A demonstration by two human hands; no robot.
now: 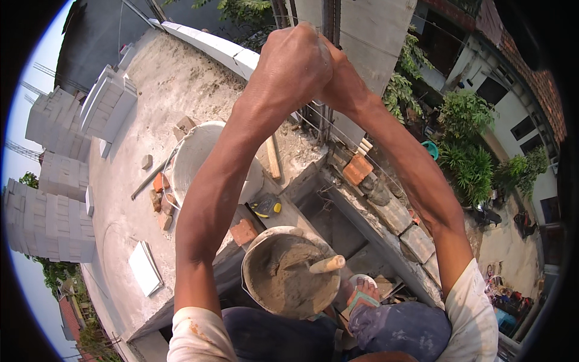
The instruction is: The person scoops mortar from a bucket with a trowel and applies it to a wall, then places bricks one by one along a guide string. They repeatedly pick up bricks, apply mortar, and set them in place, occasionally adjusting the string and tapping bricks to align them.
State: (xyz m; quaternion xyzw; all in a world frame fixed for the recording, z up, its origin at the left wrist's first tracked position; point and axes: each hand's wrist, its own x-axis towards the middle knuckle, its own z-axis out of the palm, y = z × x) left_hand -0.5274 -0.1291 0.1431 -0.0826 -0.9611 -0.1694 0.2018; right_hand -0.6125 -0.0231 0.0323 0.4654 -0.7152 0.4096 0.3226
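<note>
Both my arms reach far forward, and my hands meet in front of the upright steel bars (329,27). My left hand (294,63) is closed in a fist with its back toward me. My right hand (342,75) is curled against it and partly covered by it. Whatever they grip is hidden. Below them, near my knees, stands a bucket (247,274) of wet grey mortar (292,283). A trowel with a wooden handle (327,264) is stuck in the mortar.
A large white bucket (196,151) stands left, beside broken bricks (161,182). A yellow-and-black tape measure (265,208) lies on the ledge. Stacked pale blocks (48,217) stand far left. A block wall (395,214) edges a drop to the yard at right.
</note>
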